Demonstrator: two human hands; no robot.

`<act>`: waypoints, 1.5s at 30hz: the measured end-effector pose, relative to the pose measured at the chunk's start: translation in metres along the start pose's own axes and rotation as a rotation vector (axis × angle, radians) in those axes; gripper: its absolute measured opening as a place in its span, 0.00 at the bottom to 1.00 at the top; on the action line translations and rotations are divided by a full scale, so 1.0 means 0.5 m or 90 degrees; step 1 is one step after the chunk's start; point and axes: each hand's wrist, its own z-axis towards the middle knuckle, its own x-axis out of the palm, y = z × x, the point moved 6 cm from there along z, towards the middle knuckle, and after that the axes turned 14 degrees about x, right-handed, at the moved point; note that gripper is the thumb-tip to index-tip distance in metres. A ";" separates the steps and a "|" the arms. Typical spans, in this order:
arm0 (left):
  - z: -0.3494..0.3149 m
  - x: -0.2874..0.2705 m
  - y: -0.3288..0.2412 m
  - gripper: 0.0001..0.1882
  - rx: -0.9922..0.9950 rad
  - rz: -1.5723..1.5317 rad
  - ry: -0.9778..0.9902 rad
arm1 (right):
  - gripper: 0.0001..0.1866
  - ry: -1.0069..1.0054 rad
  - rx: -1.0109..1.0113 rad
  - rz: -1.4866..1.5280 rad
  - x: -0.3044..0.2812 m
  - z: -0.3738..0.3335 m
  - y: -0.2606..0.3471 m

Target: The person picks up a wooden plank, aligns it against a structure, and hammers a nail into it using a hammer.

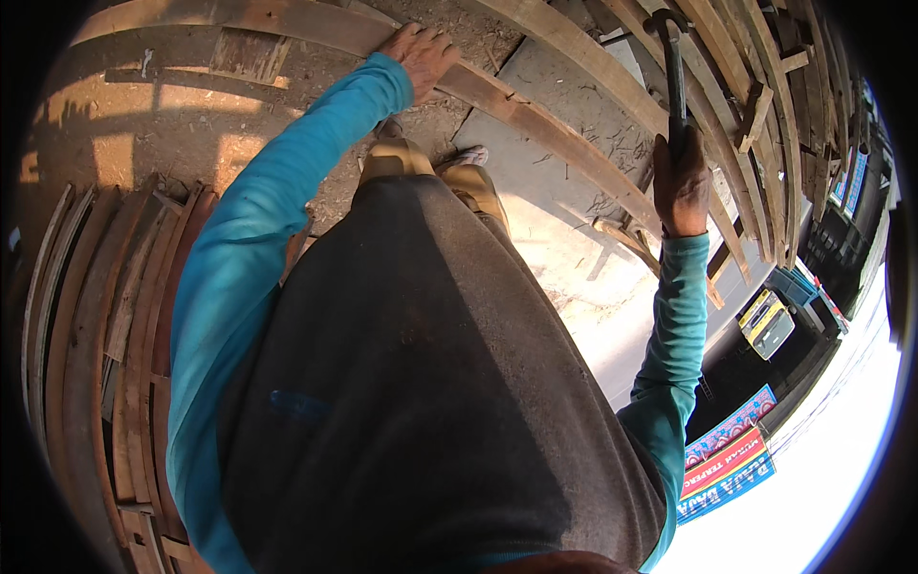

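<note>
A long wooden plank runs across in front of me from the upper left toward the right. My left hand is closed over it, its fingers curled round the far edge. Off to the right, my right hand is wrapped round the dark grip of a hammer. The hammer points away from me, its curved metal head at the top of the view, in front of the stacked boards. A gap separates the hammer from the plank under my left hand.
Leaning boards fill the right side, with small cross blocks on them. More planks stand stacked at the left. Scattered nails and a wood offcut lie on the floor. My feet are just behind the plank. A colourful banner hangs far right.
</note>
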 end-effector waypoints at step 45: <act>0.025 0.056 0.018 0.46 -0.022 -0.008 0.073 | 0.14 0.171 0.169 0.227 0.235 -0.269 0.011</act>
